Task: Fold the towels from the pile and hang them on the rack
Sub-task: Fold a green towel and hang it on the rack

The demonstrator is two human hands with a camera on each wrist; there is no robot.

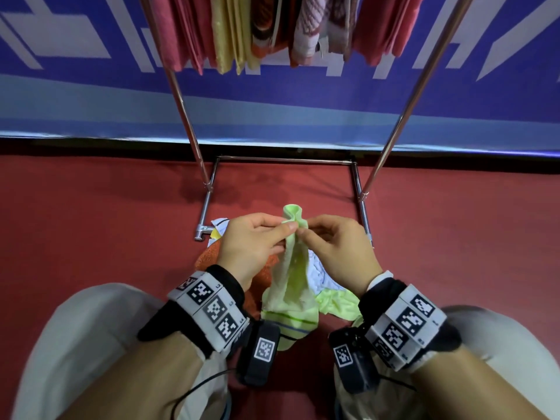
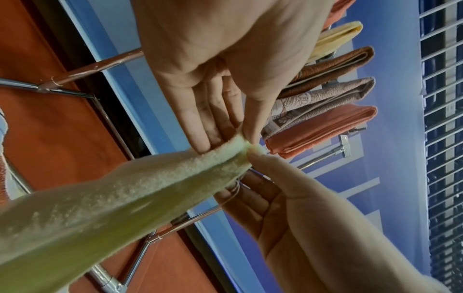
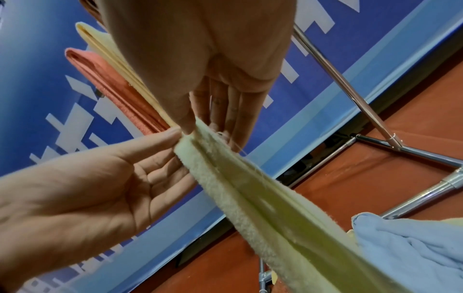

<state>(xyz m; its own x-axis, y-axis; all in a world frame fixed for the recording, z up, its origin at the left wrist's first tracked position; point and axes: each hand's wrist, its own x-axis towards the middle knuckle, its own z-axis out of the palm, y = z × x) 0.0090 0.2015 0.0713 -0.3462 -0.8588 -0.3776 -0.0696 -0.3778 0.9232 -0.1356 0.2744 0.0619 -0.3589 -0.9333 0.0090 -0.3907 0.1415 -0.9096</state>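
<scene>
- Hung on chrome tube rack (image 1: 187, 116): folded terry towels (image 1: 181, 31).
- Pinched by fingertips of left hand (image 1: 251, 244) and right hand (image 1: 339, 247): pale-green terry towel (image 1: 291, 286), unfolded.
- Beneath: crumpled towel pile (image 1: 321, 275) left.

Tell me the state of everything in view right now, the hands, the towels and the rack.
Light green terry towel: bunched, held up by its top edge, lower end hanging, not yet folded.
Left hand: pinches the towel's top edge.
Right hand: pinches the same edge, close beside the left.
Pile of crumpled towels: loose, unfolded, under the hands.
Chrome metal rack: upright, loaded.
Folded towels: hanging side by side on the rack.
</scene>
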